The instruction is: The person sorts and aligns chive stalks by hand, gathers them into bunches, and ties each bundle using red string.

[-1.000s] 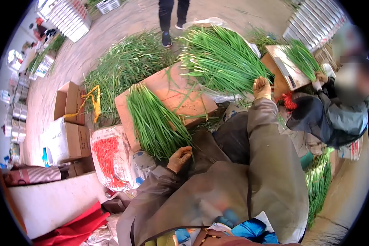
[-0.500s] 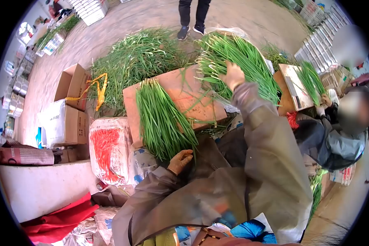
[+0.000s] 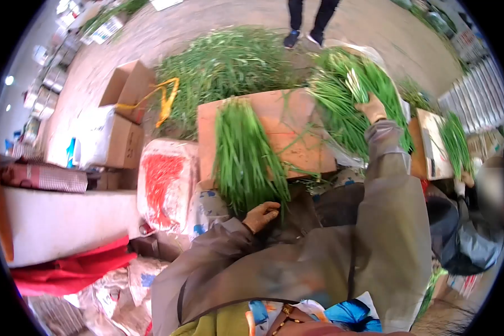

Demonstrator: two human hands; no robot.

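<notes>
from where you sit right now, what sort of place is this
Likely a vegetable-packing shed: there is a loose heap of greens, a bundle of long stalks by the left hand, and stacked white crates.

Greens (image 3: 241, 151) at middle: smooth blades, faint gloss. Board (image 3: 319, 157) beneath: flat, matt (wood or card, hard to tell). Sheet (image 3: 400, 92) around far-right heap: thin plastic, crinkled, shiny. Worn smock (image 3: 395, 213): plastic-looking, slick, soft sheen. Box (image 3: 127, 143) at left: matt cardboard; yellow strap (image 3: 167, 103) plastic-looking. Red cloth (image 3: 75, 269), near left: matt, creased. White ledge (image 3: 67, 221), left: smooth, scuffed. Far floor (image 3: 151, 36): matt, earthy. Crates (image 3: 476, 101), far right: pale plastic by look.
</notes>
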